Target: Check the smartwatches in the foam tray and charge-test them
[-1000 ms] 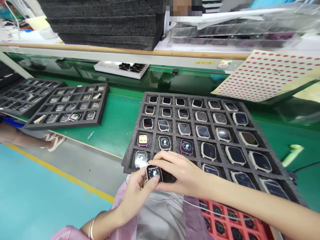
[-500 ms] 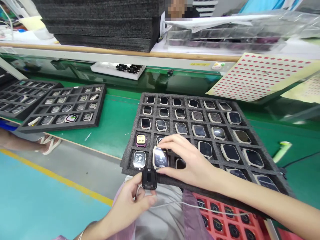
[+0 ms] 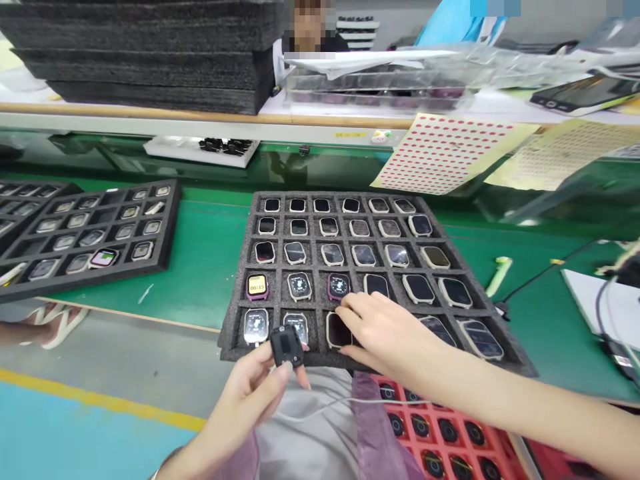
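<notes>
A black foam tray (image 3: pixel 235 333) with many square pockets lies on the green bench, each pocket holding a smartwatch body. My left hand (image 3: pixel 250 393) is closed on a small black charging puck (image 3: pixel 287 346) with a thin grey cable (image 3: pixel 340 403), held just in front of the tray's near edge. My right hand (image 3: pixel 390 330) reaches over the front row, its fingers closing round a dark-screened watch (image 3: pixel 337 330) in the third pocket. A lit watch (image 3: pixel 299 325) sits in the second pocket beside it.
A second foam tray (image 3: pixel 165 227) of watches lies to the left. A red tray (image 3: pixel 450 433) of round black parts sits below my right arm. Red-dotted sticker sheets (image 3: pixel 445 150) lean at the back right. Stacked foam (image 3: pixel 150 60) fills the shelf. A person sits behind.
My right hand pulled a watch off the puck, set it in the front row's second pocket, then moved right onto the third-pocket watch. My left hand kept the puck. The view swung right.
</notes>
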A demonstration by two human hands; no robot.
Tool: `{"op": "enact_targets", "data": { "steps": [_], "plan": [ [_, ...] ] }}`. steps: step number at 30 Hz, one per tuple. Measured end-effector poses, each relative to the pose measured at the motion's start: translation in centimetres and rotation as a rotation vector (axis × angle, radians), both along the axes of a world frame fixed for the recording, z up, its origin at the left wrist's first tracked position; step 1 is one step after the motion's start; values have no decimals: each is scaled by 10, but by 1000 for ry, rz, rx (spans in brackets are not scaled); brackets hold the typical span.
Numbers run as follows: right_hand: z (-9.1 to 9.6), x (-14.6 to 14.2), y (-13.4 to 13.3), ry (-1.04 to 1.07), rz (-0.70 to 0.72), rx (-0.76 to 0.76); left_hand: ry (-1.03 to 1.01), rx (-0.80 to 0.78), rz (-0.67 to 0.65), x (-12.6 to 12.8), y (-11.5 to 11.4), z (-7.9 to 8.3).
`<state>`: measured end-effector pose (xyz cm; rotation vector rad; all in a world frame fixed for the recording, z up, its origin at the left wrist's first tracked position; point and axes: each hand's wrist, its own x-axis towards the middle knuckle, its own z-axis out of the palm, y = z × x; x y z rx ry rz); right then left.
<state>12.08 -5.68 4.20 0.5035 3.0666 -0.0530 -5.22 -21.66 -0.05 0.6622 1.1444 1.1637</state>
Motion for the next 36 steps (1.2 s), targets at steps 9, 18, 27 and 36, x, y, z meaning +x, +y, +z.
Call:
{"op": "enact_targets", "data": {
  "steps": [9,18,27,36],
  "plan": [
    [-11,16,4,287,-69,-239,94,29,-46,16,21,1],
    [1,-4,-3,365,197,-418,196,48,-109,17,20,-7],
    [-20,-9,-7,447,229,-585,234,99,130,32,22,-10],
    [-18,-7,-12,459,184,-670,196,106,135,33,19,-12]
  ]
}}
